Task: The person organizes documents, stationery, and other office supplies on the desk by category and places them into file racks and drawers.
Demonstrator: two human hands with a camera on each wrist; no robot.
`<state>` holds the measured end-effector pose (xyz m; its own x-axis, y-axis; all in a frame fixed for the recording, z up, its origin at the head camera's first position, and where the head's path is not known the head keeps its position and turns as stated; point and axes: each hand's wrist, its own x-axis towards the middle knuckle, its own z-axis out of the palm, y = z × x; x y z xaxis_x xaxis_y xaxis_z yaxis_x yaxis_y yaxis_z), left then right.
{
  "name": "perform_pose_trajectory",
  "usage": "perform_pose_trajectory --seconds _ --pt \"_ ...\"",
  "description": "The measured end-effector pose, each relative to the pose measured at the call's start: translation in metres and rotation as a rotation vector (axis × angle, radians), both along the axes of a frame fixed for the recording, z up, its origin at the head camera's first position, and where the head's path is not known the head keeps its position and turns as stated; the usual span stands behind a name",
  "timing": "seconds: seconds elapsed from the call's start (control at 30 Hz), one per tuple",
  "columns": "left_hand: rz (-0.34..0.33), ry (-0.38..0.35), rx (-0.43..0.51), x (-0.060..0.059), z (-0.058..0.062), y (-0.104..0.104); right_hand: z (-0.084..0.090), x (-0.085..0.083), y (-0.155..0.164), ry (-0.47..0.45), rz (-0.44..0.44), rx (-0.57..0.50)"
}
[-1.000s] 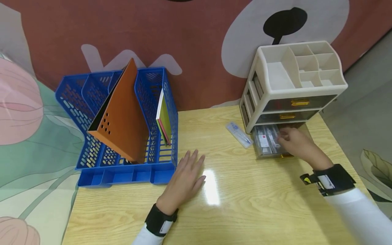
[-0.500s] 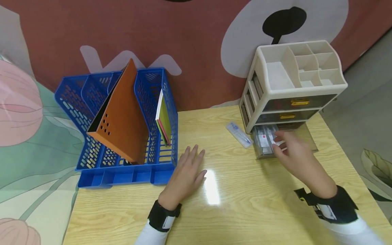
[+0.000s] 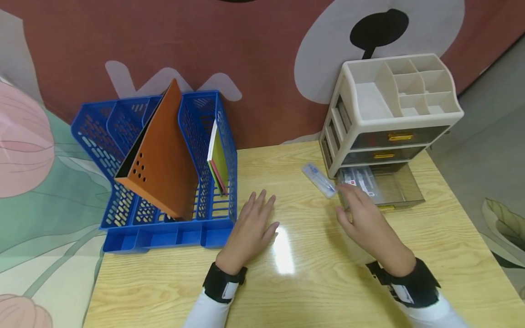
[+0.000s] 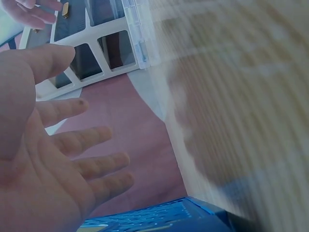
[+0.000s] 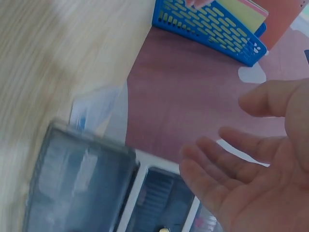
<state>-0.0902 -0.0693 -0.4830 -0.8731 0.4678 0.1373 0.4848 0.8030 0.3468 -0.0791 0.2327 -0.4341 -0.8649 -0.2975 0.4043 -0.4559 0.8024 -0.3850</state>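
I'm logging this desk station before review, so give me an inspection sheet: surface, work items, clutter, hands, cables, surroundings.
Surface: wooden table, glossy, with a glare patch.
Work items: clear plastic case lies on the table beside the drawer unit; its bottom drawer is pulled open with small packets inside; the two upper drawers are closed.
Clutter: blue file rack holds an orange folder and coloured sheets.
Hands: left hand rests flat on the table; right hand is open, holding nothing, near the clear case.
Cables: nothing seen.
Surroundings: patterned wall behind; grey floor at right.
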Motion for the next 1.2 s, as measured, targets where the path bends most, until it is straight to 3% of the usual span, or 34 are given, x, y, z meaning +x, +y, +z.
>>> perform_pose_trajectory --seconds 0.5,0.67,0.9,1.0,1.2 --pt "0.016 -0.023 0.028 -0.010 0.001 0.010 -0.035 -0.032 -0.039 -0.129 -0.094 0.036" --pt "0.020 -0.045 0.031 -0.012 0.001 0.012 -0.041 -0.044 -0.046 -0.210 -0.159 0.044" --pt "0.040 -0.063 0.023 -0.017 -0.001 0.016 -0.046 -0.058 -0.051 -0.416 -0.240 0.052" --pt "0.041 -0.071 0.024 -0.019 -0.002 0.017 -0.049 -0.061 -0.052 -0.464 -0.282 0.061" --pt "0.047 -0.074 0.033 -0.021 -0.004 0.017 -0.057 -0.065 -0.054 -0.351 -0.310 0.126"
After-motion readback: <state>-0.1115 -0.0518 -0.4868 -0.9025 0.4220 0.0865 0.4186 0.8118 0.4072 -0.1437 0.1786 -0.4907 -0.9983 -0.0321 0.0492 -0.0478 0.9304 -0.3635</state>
